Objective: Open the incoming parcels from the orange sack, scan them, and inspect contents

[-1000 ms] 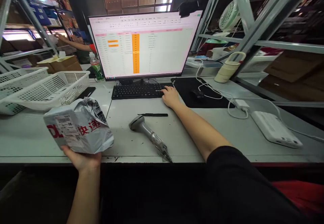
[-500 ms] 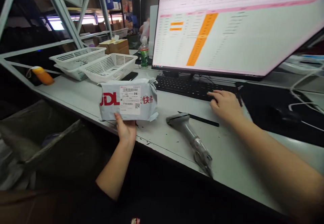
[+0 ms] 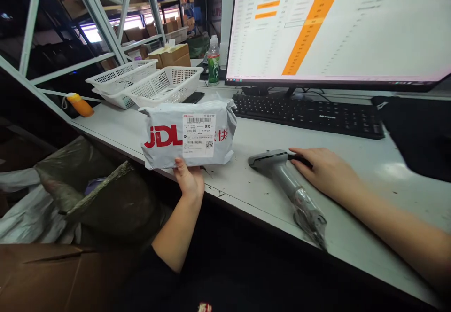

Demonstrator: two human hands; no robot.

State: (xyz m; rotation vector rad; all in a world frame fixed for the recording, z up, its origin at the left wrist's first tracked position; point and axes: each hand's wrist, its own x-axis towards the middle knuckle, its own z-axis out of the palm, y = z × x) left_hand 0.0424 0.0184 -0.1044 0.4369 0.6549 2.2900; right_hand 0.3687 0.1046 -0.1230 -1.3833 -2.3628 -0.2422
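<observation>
Parcel [image 3: 188, 136]: a pale grey plastic bag, up in your left hand [image 3: 190, 180], at ten o'clock from the scanner [image 3: 291, 185].
Red print [image 3: 164, 136]: you read a large "JDL"; at three o'clock from it, past the white label [image 3: 198, 136], stands 快.
White label: a barcode runs across the top, a tiny red "JDL" sits at eleven o'clock, "016" at two, a QR code at four; the finest lines are too small to read.
Left hand: you grasp the parcel from below, thumb on its front.
Right hand [image 3: 329, 171]: just beside the scanner, towards three o'clock, fingers at a black stick [image 3: 302, 159]; I cannot tell whether you grip it.
Scanner: lies on the table, handle wrapped in clear plastic.
Keyboard [image 3: 306, 114]: at one o'clock from the scanner, bearing a white logo too small to read.
Screen [image 3: 275, 44]: at twelve o'clock from the keyboard, showing an orange column; its text is illegible.
Bottle [image 3: 213, 64]: at one o'clock from the parcel, its green label unreadable.
</observation>
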